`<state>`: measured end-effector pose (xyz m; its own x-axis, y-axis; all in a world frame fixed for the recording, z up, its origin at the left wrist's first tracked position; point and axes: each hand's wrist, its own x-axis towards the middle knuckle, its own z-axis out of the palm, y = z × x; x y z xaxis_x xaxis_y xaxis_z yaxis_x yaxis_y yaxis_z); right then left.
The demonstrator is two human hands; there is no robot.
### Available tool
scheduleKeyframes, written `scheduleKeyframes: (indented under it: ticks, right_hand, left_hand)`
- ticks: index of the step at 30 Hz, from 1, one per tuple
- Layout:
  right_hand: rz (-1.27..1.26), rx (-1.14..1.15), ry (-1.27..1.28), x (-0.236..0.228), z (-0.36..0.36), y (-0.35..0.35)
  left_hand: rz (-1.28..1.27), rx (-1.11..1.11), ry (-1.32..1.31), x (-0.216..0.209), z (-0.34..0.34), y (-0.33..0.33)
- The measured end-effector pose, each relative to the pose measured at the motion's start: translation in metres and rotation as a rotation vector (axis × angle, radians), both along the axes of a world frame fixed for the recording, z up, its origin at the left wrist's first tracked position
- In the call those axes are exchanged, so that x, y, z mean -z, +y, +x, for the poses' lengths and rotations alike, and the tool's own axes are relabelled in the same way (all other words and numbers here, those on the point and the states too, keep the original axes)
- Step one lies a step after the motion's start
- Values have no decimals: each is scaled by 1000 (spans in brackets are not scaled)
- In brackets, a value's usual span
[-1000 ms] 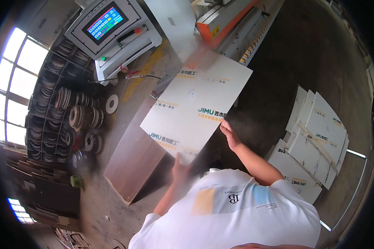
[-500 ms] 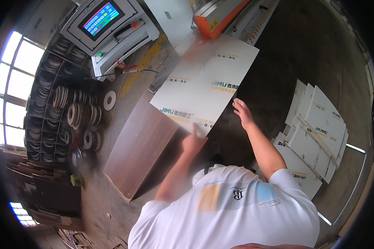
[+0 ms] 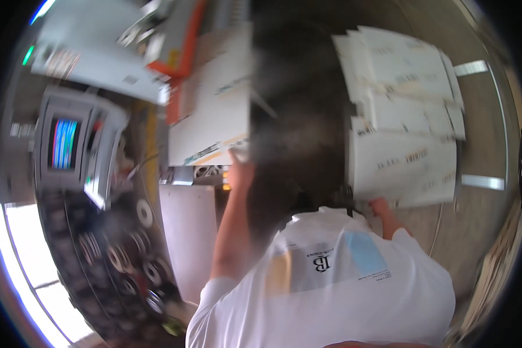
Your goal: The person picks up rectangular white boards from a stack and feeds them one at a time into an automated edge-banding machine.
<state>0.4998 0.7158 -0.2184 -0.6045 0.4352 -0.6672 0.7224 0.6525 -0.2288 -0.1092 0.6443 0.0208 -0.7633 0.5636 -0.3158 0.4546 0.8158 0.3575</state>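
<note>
My left hand (image 3: 240, 173) is at the near right corner of the white printed panel (image 3: 214, 110) — a digit lies on its face, but blur keeps me from telling whether I'm pinching it. The panel lies alongside the orange-trimmed machine (image 3: 192, 37). What's changed is my right hand (image 3: 381, 207): it has left the panel's side and now meets the near edge of the stacked white boards (image 3: 403, 168), fingers bent, though I can't tell if they've closed on one. I take that to mean the panel needs only one hand now. As for the room, tall windows (image 3: 18, 249) glare at far left, then a grey control console (image 3: 65, 144), coiled rolls (image 3: 120, 255) and a smooth brownish box (image 3: 184, 232); dark floor separates panel from stack — and browner concrete (image 3: 426, 226) runs beyond.
</note>
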Motion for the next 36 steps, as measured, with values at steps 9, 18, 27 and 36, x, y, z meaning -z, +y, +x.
scheduleKeyframes:
  ticks: [9, 18, 27, 36]
  right_hand:
    - [-420, 1893, 417, 0, -75, -43]
    - [-784, 2872, 1032, 26, -165, -12]
    - [-617, 2779, 927, 43, -171, -48]
    - [-1063, 2330, 1384, -81, -202, -65]
  left_hand:
    - [-109, 898, -233, 41, 34, -27]
    - [-545, 955, -438, 49, 34, -68]
    - [-345, 836, -741, 99, 44, 33]
    - [-320, 240, -1282, 106, 214, 123]
